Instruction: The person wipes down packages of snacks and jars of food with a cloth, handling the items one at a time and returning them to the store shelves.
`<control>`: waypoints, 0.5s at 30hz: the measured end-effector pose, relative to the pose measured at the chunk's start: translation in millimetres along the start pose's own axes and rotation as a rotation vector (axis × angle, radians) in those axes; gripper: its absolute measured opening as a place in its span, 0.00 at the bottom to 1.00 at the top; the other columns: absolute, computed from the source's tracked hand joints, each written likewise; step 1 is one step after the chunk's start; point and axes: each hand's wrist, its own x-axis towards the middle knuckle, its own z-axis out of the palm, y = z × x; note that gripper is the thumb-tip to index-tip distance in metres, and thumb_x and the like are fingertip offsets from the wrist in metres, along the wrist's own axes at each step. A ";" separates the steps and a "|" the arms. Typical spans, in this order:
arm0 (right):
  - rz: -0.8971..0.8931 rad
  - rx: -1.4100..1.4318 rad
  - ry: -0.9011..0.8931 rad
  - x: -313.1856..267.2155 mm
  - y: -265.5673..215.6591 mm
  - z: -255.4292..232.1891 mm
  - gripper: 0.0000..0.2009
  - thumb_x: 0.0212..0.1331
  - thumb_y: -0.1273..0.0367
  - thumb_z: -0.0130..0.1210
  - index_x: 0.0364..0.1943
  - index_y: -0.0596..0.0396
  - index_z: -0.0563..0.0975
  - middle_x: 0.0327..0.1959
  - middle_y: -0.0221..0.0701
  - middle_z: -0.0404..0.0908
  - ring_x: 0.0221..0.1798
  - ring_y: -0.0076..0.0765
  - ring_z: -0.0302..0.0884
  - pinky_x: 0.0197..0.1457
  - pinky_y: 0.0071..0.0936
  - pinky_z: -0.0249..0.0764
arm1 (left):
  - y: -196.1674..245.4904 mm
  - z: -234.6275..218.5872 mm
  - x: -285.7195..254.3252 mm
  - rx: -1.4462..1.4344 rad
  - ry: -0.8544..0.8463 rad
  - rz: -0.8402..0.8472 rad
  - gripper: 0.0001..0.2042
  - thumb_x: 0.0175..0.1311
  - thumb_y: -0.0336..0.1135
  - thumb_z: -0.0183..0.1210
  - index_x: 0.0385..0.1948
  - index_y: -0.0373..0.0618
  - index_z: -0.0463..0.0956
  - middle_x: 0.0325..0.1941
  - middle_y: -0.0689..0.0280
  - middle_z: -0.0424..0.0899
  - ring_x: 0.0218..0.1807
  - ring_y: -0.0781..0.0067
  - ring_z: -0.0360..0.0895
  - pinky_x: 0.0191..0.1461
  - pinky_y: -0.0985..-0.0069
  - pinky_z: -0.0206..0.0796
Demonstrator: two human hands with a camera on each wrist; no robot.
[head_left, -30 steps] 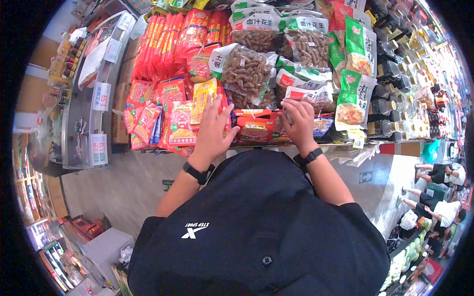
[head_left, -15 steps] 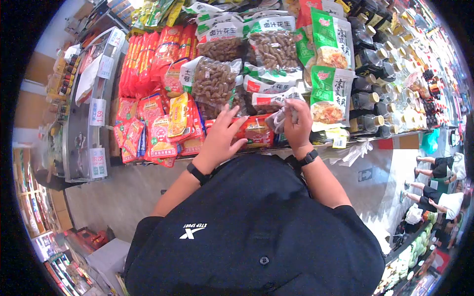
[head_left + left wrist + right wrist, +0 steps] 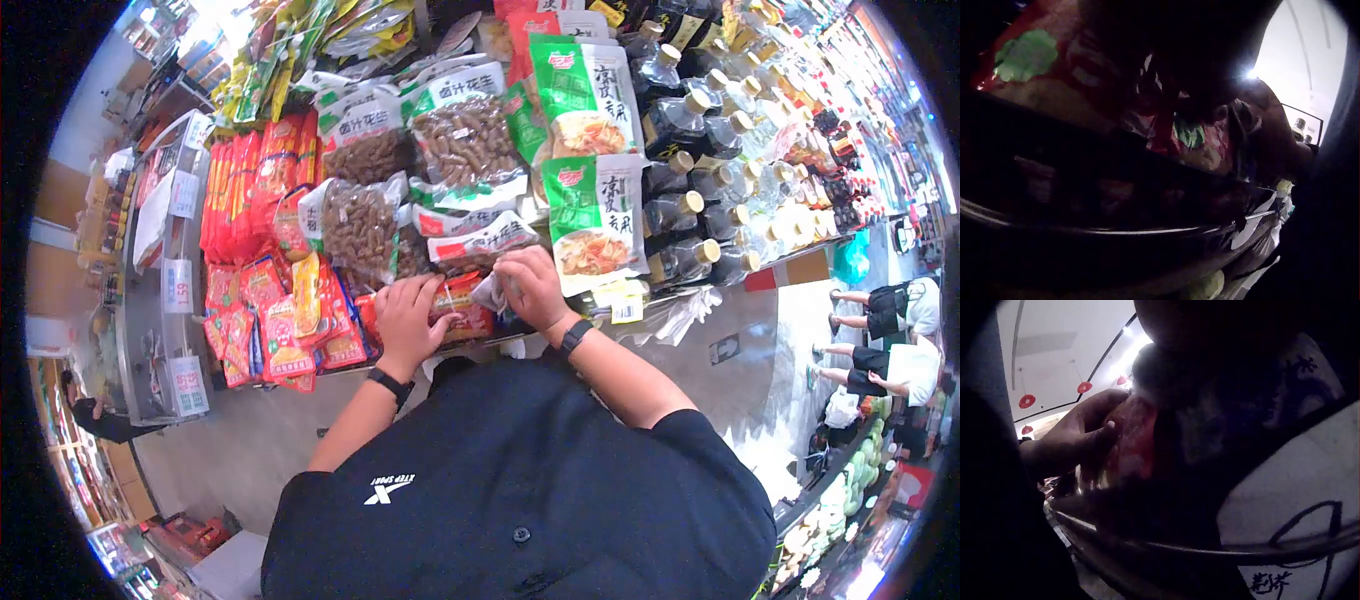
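Observation:
In the head view my left hand (image 3: 408, 318) rests over the red packets (image 3: 466, 308) at the front edge of the display, fingers extended. The right wrist view shows its fingertips against a red packet (image 3: 1138, 437). My right hand (image 3: 537, 288) pinches a crumpled greyish cloth (image 3: 488, 293), just right of those packets. Behind the hands lie clear bags of brown peanuts (image 3: 362, 228). A green and white pouch (image 3: 592, 225) stands right beside the right hand. The left wrist view is dark, with red and green packaging (image 3: 1025, 55) behind a shelf edge.
Red and yellow sachets (image 3: 285, 325) pile up at the left, below stacked red packets (image 3: 240, 195). Dark bottles (image 3: 690, 205) with pale caps stand in rows at the right. A metal counter (image 3: 150, 260) with price signs is farther left. People (image 3: 885, 370) stand at the far right.
The view has shifted, so the display sits lower and farther left. My left hand has lowered onto the red packets. The right hand keeps the greyish cloth, now in fuller view.

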 end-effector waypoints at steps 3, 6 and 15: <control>0.013 0.010 -0.009 -0.3 -0.2 -0.8 0.15 0.55 0.77 0.65 0.48 0.50 0.84 0.48 0.34 0.87 0.50 0.51 0.82 0.54 0.47 0.80 | 6.2 1.3 3.0 -0.004 0.001 -0.032 0.35 0.49 0.48 0.81 0.64 0.53 0.82 0.62 0.68 0.84 0.66 0.58 0.77 0.74 0.54 0.60; 0.027 0.006 -0.020 4.2 -5.7 -4.2 0.14 0.57 0.77 0.65 0.48 0.50 0.84 0.48 0.34 0.87 0.50 0.51 0.82 0.55 0.46 0.80 | 6.0 0.3 2.9 0.003 0.027 -0.039 0.34 0.49 0.47 0.81 0.62 0.52 0.82 0.61 0.67 0.84 0.66 0.59 0.78 0.73 0.54 0.60; 0.196 0.095 0.071 4.3 -36.7 -14.4 0.13 0.61 0.80 0.67 0.48 0.53 0.83 0.49 0.37 0.88 0.53 0.52 0.83 0.59 0.44 0.79 | 3.5 1.9 2.2 -0.023 -0.003 -0.012 0.33 0.50 0.47 0.80 0.62 0.52 0.82 0.61 0.66 0.84 0.66 0.58 0.78 0.72 0.53 0.60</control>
